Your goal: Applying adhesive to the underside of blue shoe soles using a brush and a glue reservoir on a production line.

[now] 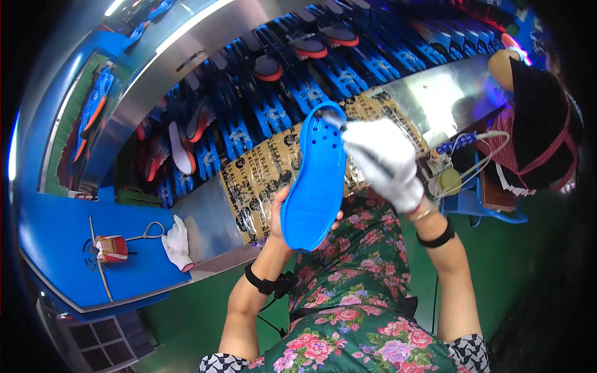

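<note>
A bright blue shoe sole [317, 177] is held up in front of my body, with several small dark holes at its wider far end. My bare left hand [280, 210] grips it from beneath, fingers around the heel end. Above the far end, my right hand [385, 163] wears a white glove. Its fingers are closed around a slim tool [336, 120] whose pale tip is at the holes. Motion blur hides what kind of tool it is.
Beyond my hands runs a conveyor with blue racks [273, 118] carrying soles and shoes. Brown printed cardboard [264, 174] covers its metal edge. At left, a blue table [56, 248] bears a white glove [178, 244] and a red box [113, 248]. Another person [528, 130] sits at right.
</note>
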Tool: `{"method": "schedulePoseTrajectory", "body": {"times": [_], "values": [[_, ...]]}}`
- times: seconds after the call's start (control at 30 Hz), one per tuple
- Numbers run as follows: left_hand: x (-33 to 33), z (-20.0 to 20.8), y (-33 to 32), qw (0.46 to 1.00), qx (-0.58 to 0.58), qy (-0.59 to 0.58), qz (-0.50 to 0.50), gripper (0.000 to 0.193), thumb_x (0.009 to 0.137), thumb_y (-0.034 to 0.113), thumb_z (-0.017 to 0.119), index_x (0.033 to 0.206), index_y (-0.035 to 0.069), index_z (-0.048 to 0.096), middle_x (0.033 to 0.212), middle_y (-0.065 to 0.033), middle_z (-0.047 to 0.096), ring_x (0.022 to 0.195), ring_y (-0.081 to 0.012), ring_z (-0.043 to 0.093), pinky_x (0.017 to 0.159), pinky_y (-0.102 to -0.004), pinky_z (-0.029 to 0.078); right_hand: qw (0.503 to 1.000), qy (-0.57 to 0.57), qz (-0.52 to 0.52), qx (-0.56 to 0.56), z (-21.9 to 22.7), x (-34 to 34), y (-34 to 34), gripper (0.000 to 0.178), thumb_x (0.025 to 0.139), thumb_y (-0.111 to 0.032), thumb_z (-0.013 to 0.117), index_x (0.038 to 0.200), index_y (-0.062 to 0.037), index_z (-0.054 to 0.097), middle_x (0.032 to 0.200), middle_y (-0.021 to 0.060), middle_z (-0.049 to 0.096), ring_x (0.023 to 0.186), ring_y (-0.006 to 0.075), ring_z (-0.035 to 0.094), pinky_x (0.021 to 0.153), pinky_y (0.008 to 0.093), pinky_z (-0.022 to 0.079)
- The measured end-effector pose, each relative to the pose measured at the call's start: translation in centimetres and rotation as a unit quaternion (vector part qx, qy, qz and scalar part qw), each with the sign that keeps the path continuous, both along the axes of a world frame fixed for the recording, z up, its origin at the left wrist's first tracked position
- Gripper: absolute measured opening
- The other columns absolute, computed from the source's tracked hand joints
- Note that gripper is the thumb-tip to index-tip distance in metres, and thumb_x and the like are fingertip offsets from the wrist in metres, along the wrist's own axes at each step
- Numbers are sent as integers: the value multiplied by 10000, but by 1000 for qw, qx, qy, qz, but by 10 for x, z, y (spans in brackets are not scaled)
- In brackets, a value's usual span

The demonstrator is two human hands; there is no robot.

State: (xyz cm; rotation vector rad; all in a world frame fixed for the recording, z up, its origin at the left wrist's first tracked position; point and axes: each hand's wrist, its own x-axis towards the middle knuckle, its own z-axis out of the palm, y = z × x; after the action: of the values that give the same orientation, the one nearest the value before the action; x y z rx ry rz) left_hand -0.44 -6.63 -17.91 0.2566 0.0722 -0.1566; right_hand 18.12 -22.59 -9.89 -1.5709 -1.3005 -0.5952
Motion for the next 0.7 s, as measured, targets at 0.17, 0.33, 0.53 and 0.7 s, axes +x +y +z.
{"method": "schedulePoseTrajectory", "body": {"times": [0.17,0.33,0.53,0.7], "values": [[-9,-1,28,986,32,93,133,869,974,641,433,1577,22,341,1464,-276,531,1265,-488,586,1044,-570,513,965,115,233,-34,-10,-77,-2,307,793,-4,809,1089,-73,758,1007,100,759,900,283,732,781,386,572],[-39,57,51,985,70,-87,129,1120,857,674,678,1610,8,184,1446,-335,490,1222,-552,571,1015,-632,509,818,508,263,63,-7,-79,-32,162,761,59,794,915,17,766,960,152,758,856,220,718,764,340,568],[-57,156,126,915,178,-342,120,1326,752,805,707,1612,-14,115,1548,-372,297,1190,-557,577,899,-586,607,734,622,221,159,-9,-76,-29,178,797,105,706,967,58,730,998,177,734,764,176,672,686,281,555],[-27,268,220,915,116,-313,227,1217,865,842,501,1617,-10,65,1596,-366,211,1393,-560,370,1082,-589,488,710,653,232,126,-18,-89,-9,194,827,87,727,1016,50,747,992,145,747,785,167,689,706,269,556]]}}
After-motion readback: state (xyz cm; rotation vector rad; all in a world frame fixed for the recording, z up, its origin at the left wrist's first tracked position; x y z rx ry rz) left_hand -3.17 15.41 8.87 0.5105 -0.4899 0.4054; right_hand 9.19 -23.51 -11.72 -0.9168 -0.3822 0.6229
